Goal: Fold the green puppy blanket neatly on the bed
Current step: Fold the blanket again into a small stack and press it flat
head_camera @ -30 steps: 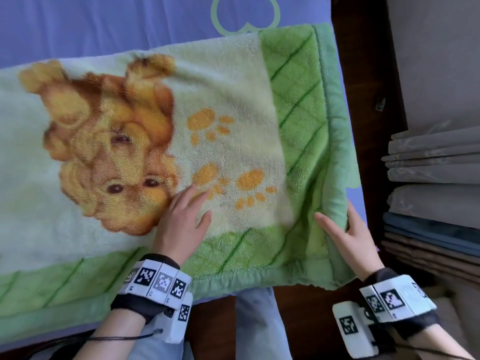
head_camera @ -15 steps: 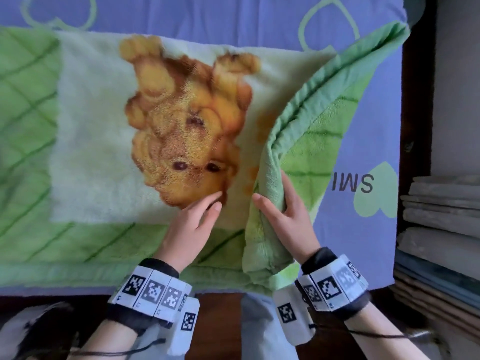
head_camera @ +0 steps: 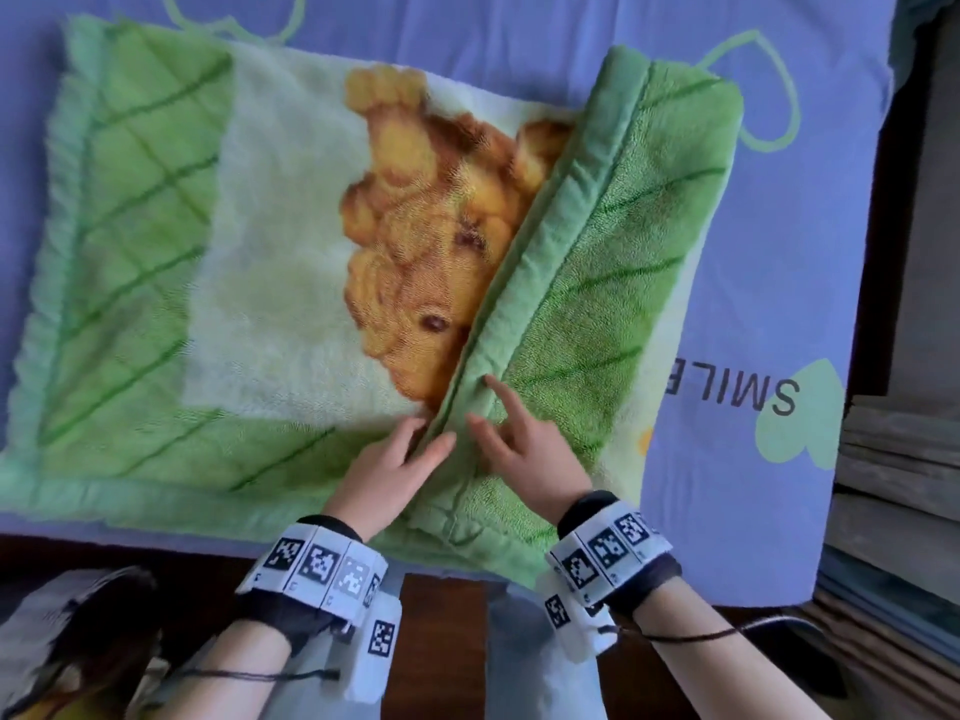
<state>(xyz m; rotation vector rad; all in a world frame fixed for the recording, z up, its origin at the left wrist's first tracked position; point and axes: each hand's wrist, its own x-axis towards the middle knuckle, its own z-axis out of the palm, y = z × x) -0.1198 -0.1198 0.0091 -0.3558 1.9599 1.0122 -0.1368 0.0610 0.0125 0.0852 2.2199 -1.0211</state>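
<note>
the green puppy blanket (head_camera: 291,283) lies spread on the bed (head_camera: 779,252), over a purple sheet with hearts, and its right side is turned over onto the puppy picture (head_camera: 431,241), so the flap (head_camera: 613,283) covers about half of it. the flap's edge runs on a slant, not parallel to the blanket's left border, and its far corner sits closer to the middle than the near one.

the left hand (head_camera: 387,472) lies at the near end of the flap's hem with its fingers curled loosely around the edge; the grip looks light, more a pinch and press than a clench. the right hand (head_camera: 524,449) rests flat on top of the flap, fingers spread, grasping nothing.

the likely trouble is a crooked fold: if the flap is pressed down as it lies, the slanted hem will leave the corners unmatched and the next fold will stack unevenly. the thick pile could also bunch near the hem, where a ridge already shows, and the near edge hangs close to the bed's side, so a tug could drag it off.

half a second ago the right hand was carrying the flap upright in the air; now it is laid down and the hand has let go on top.
</note>
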